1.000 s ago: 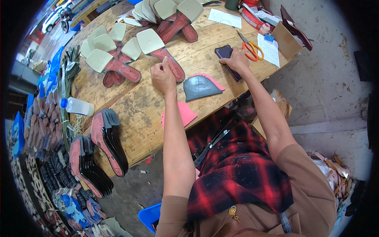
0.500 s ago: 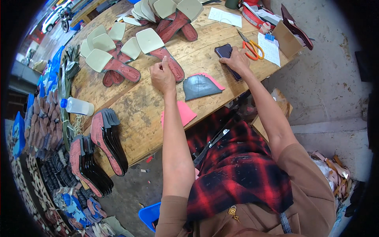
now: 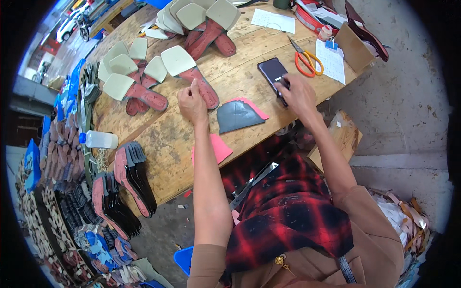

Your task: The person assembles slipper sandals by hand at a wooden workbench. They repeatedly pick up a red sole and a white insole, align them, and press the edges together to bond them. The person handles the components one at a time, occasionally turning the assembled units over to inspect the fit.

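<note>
My left hand (image 3: 193, 103) rests on the wooden table, closed in a loose fist with the thumb uppermost; its inside is hidden. Just beyond it lies a red sole piece (image 3: 205, 89) with a cream square pad (image 3: 177, 61) at its far end. At the right, my right hand (image 3: 298, 97) is over the near part of a dark phone (image 3: 271, 69), its fingers bent and apart, not wrapped round it. Small light marks show on the phone's dark screen. Between my hands are a dark grey curved piece (image 3: 239, 116) with pink edging and, nearer me, a pink piece (image 3: 220, 149).
Orange-handled scissors (image 3: 307, 62) and a written sheet (image 3: 331, 61) lie right of the phone. More padded soles (image 3: 144, 91) spread at the left. A bottle (image 3: 101, 139) and stacked black-and-red soles (image 3: 134, 180) line the left edge. A cardboard box (image 3: 354, 48) stands at the right corner.
My right hand has drawn back from around the phone toward its near end, uncovering the screen, which now shows light marks. My left hand stays closed in about the same place.
</note>
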Demonstrator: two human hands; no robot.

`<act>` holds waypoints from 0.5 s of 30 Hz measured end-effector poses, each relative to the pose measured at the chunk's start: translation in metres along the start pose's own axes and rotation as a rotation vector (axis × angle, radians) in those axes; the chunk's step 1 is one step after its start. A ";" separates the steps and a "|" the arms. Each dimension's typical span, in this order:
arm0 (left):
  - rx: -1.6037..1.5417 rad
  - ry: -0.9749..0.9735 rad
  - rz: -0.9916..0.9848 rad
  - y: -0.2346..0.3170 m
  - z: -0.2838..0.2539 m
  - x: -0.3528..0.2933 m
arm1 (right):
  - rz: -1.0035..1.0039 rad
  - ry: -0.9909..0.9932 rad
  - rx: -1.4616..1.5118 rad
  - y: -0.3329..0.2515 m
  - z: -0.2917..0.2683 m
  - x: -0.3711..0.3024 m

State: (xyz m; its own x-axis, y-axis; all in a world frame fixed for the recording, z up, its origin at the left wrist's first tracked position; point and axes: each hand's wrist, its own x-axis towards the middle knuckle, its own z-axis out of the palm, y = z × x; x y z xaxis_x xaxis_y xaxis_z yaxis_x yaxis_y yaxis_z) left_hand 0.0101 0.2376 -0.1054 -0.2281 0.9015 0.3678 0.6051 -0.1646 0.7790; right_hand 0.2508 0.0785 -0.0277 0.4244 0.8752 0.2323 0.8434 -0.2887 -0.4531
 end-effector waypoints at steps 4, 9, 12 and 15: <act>-0.179 -0.083 -0.072 -0.013 0.000 0.007 | 0.069 -0.212 0.122 0.007 -0.024 -0.041; -0.868 -0.231 -0.297 0.001 -0.026 0.023 | 0.040 -0.245 0.434 0.062 -0.016 -0.068; -0.977 -0.275 -0.235 0.022 -0.078 0.014 | 0.462 -0.400 1.015 0.028 -0.044 -0.059; -1.038 -0.202 -0.287 0.046 -0.112 -0.017 | 0.521 -0.510 1.713 0.022 -0.049 -0.059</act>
State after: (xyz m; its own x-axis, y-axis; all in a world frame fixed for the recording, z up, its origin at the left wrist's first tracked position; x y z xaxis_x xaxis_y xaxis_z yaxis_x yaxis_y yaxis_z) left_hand -0.0435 0.1702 -0.0188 -0.0709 0.9936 0.0880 -0.4098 -0.1094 0.9056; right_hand 0.2604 0.0019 -0.0089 0.0970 0.9493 -0.2989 -0.6700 -0.1598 -0.7250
